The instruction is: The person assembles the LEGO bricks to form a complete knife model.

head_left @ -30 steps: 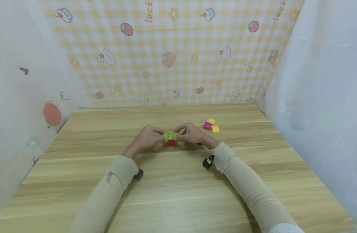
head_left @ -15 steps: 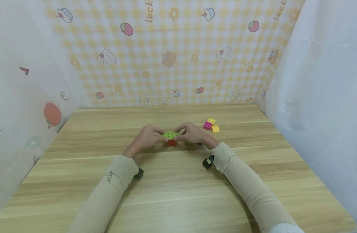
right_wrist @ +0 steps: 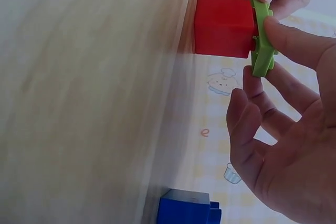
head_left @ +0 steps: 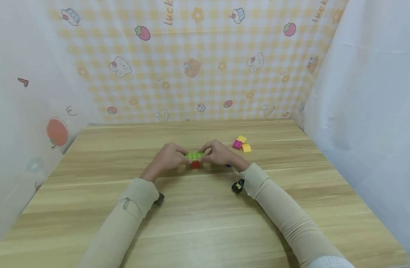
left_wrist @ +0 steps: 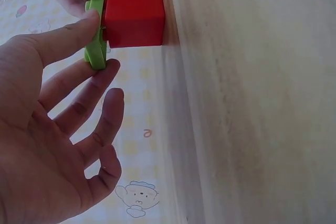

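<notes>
A flat green building plate [head_left: 195, 156] with studs lies across the top of a red building block [left_wrist: 135, 17] that stands on the wooden table. My left hand [head_left: 169, 156] pinches the plate's left end between thumb and fingers. At the opposite end, my right hand [head_left: 219, 152] pinches it the same way. The plate sticks out past the red block on both sides. In the right wrist view, the thumb presses near the plate's studded face while fingers reach beneath its end.
A blue building block [right_wrist: 184, 207] stands on the table close by my right hand. Farther back on the right lie a magenta block [head_left: 237, 144] and two yellow blocks [head_left: 246, 148]. A checked cloth [head_left: 191, 93] hangs behind the wooden table [head_left: 205, 223].
The head view has shifted very slightly. Both hands keep their hold on the green plate over the red block, with no other visible movement.
</notes>
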{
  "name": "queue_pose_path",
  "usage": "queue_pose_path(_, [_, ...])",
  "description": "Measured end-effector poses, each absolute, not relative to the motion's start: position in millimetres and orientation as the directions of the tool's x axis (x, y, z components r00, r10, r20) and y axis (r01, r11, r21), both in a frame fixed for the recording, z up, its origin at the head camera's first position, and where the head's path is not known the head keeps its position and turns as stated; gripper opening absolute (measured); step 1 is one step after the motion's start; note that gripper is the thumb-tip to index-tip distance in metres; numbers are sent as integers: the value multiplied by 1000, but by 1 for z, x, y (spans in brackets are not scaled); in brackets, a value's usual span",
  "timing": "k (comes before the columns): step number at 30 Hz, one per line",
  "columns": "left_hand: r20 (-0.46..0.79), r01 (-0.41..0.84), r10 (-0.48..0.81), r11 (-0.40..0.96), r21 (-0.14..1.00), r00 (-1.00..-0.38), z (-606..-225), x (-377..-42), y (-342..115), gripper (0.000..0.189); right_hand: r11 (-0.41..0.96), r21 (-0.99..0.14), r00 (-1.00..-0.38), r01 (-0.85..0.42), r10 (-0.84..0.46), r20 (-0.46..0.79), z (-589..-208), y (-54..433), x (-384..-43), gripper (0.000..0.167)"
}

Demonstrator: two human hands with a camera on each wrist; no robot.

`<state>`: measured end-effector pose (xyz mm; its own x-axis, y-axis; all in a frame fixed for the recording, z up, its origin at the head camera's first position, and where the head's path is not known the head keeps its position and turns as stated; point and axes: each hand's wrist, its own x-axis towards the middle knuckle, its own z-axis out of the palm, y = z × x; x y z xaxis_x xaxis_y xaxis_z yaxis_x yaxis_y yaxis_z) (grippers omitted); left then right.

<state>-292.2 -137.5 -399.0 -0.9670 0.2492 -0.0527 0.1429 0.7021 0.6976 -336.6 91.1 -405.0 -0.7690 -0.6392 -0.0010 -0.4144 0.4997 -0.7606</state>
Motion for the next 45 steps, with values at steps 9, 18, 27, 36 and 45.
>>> queue_pose_path(9, [-45, 166, 257, 739, 652, -965, -395, -293, -139, 27, 540, -713, -744, -447, -667, -38, -396, 85, -342, 31])
queue_pose_path(18, [-50, 182, 282, 735, 653, -958, -380, -295, -141, 35, 548, -677, -761, -492, -648, 29, -391, 80, -343, 29])
queue_pose_path(27, [-8, 218, 322, 661, 718, -947, -398, -300, -144, 39, 565, -665, -761, -488, -648, 8, -390, 81, -344, 31])
queue_pose_path(36, [-15, 205, 327, 625, 753, -945, -414, -300, -143, 48, 553, -672, -753, -493, -657, 12, -397, 82, -340, 26])
queue_pose_path(45, [-9, 225, 356, 609, 760, -934, -417, -301, -141, 40, 541, -643, -720, -541, -693, 23, -400, 85, -344, 26])
